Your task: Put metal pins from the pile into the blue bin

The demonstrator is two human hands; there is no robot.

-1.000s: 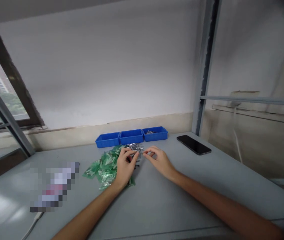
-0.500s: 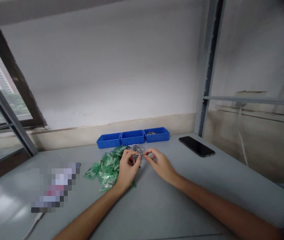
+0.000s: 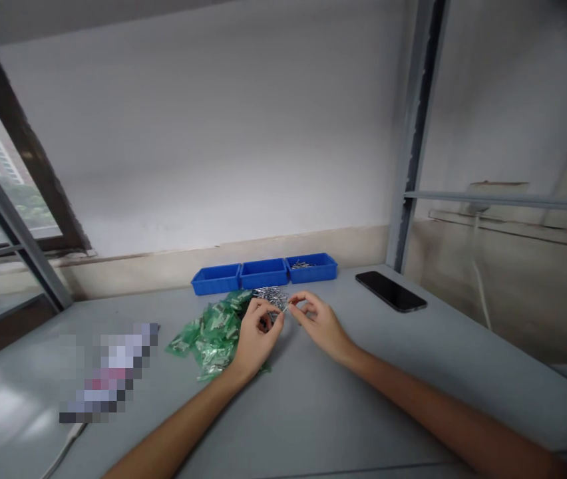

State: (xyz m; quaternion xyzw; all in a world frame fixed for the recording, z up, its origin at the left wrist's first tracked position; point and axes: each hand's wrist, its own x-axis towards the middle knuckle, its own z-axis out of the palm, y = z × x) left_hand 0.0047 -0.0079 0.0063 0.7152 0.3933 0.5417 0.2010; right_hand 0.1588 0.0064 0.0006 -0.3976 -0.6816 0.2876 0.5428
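Observation:
My left hand (image 3: 256, 338) is closed in a pinch, thumb against forefinger, beside a heap of green plastic bags (image 3: 216, 329). Opposite it, my right hand (image 3: 321, 326) pinches too. A thin metal pin (image 3: 286, 308) spans the small gap between both sets of fingertips; its exact shape is too small to make out. Just behind the fingers lies a loose pile of thin metal pins (image 3: 271, 293), partly covered by my left hand. The green bags hold small silvery pieces.
Three blue bins stand in a row near the wall: a left bin (image 3: 216, 286), a middle bin (image 3: 264, 279) and a right bin (image 3: 321, 273) with some metal pins inside. A black phone (image 3: 390, 291) lies to the right. A blurred-out object (image 3: 114, 372) with a cable is at left.
My right hand's fingertips have come closer to my left hand's, and the pin now shows between them. The bags and bins stay as they were.

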